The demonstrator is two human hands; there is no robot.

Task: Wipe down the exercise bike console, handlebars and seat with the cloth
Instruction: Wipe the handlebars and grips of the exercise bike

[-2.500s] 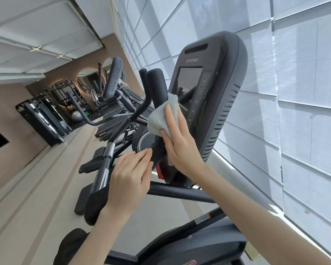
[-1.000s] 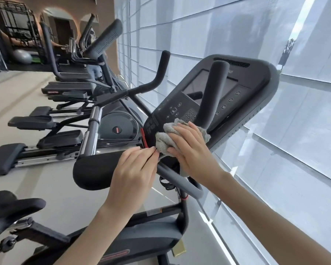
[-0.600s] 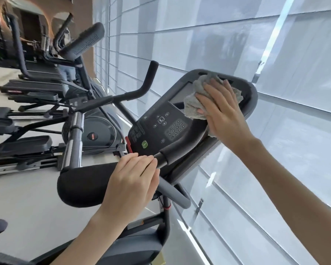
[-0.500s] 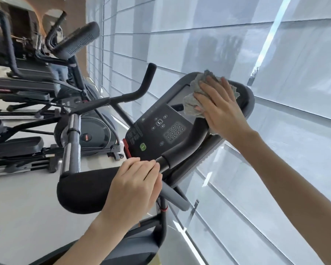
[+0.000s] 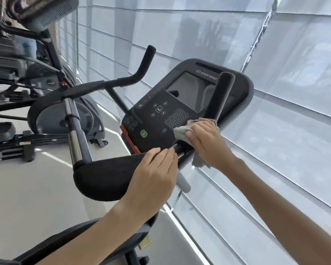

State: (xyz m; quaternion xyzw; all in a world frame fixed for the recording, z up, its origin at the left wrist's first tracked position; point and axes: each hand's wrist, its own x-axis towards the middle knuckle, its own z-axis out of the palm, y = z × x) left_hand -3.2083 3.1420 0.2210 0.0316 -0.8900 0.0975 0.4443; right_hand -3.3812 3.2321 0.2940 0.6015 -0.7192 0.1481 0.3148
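Fingers (image 5: pixel 191 134) curled, right hand (image 5: pixel 208 145) grips cloth (image 5: pixel 180 131); left hand (image 5: pixel 153 176) flat on handlebar (image 5: pixel 103 178)

the console (image 5: pixel 157 119) is showing black with white button marks, a green button (image 5: pixel 143 134) and a red strip (image 5: pixel 129 140) at its near left edge. the cloth (image 5: pixel 181 131) is looking pale grey. the blinds (image 5: pixel 285 134) are showing white in horizontal bands.

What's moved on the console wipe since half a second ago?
The right hand, gripping the cloth, swept down the console from its top edge to the lower right, beside the keypad. The left hand stayed resting on the black pad.
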